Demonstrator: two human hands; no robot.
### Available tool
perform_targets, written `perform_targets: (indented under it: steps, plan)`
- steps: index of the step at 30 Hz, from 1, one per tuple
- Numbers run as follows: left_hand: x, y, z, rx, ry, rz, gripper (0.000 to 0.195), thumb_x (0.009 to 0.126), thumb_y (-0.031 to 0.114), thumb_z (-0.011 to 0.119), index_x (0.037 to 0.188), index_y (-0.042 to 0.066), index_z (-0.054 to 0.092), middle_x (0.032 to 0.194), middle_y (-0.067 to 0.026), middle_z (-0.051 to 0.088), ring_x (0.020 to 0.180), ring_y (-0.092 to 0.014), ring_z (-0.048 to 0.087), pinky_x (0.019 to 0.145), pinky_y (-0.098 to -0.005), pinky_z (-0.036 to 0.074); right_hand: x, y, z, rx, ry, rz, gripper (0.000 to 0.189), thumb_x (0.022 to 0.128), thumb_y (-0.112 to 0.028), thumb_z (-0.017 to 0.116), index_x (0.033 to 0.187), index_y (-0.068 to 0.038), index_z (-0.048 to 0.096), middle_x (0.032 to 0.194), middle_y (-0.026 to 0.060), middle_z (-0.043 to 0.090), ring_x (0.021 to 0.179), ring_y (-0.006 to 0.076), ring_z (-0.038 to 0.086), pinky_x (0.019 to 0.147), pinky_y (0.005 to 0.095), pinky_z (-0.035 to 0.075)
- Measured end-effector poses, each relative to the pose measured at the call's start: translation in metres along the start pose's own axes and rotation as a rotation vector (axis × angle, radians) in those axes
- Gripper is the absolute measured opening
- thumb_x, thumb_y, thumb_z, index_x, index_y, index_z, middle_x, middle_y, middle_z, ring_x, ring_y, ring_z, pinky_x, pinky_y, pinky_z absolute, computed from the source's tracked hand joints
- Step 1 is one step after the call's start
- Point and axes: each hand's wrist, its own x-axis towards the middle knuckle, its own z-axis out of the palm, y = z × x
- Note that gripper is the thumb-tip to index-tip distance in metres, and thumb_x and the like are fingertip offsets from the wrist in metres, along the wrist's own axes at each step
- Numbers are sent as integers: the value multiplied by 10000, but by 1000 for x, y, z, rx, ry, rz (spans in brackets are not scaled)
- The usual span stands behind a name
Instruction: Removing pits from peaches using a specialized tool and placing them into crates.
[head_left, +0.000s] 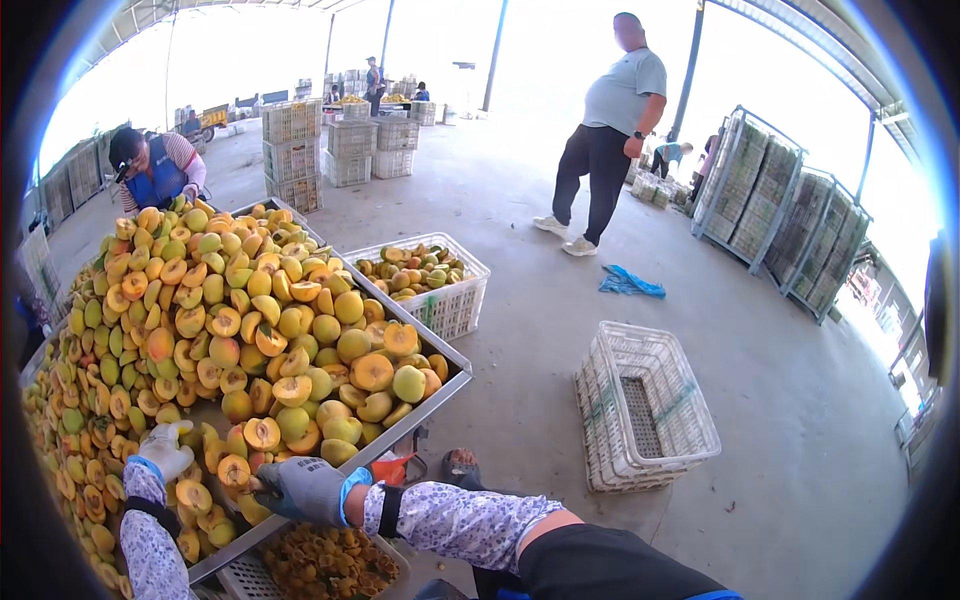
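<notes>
Halved yellow peaches (291, 390) lie heaped on a metal-rimmed table (390, 442) before me. My left hand (166, 450), in a pale glove, rests among the fruit at the near side; whether it grips a piece is not clear. At the table's near edge my right hand (304, 489), in a grey glove, is closed around the handle of a small tool (257, 484), whose wire-like loop lies at the cut face of a peach half (234, 471). Under the table edge, a crate (251, 577) holds brown pits and scraps (330, 564).
A white plastic crate of peaches (450, 304) stands beside the table. Nested crates (667, 469) and a blue cloth (631, 282) lie on the floor at right. One person (611, 112) stands beyond; another (161, 169) bends over the heap's far end. Stacked crates (292, 161) stand behind.
</notes>
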Motion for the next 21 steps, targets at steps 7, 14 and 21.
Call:
perform_targets:
  steps: [7, 14, 21]
  plan:
    - [29, 60, -56, 0, 486, 134, 410, 864, 411, 594, 976, 29, 690, 1019, -229, 701, 1000, -392, 663, 874, -470, 517, 2, -2, -26, 28, -111, 57, 304, 953, -366, 606, 970, -72, 684, 814, 213, 685, 777, 415, 670, 692, 490, 528]
    - [132, 118, -68, 27, 441, 393, 715, 909, 568, 578, 1513, 217, 426, 1573, -132, 395, 1496, -298, 297, 1223, -421, 241, 2, 0, -4, 43, -61, -70, 271, 961, -334, 636, 962, -63, 637, 739, 191, 652, 682, 406, 633, 618, 449, 504]
    - [138, 106, -27, -165, 340, 336, 704, 888, 518, 646, 1506, 250, 440, 1521, -177, 437, 1426, -306, 406, 1178, -427, 327, -2, -6, -13, -50, -170, -72, 254, 969, -335, 600, 960, -82, 612, 751, 181, 661, 699, 401, 655, 617, 509, 499]
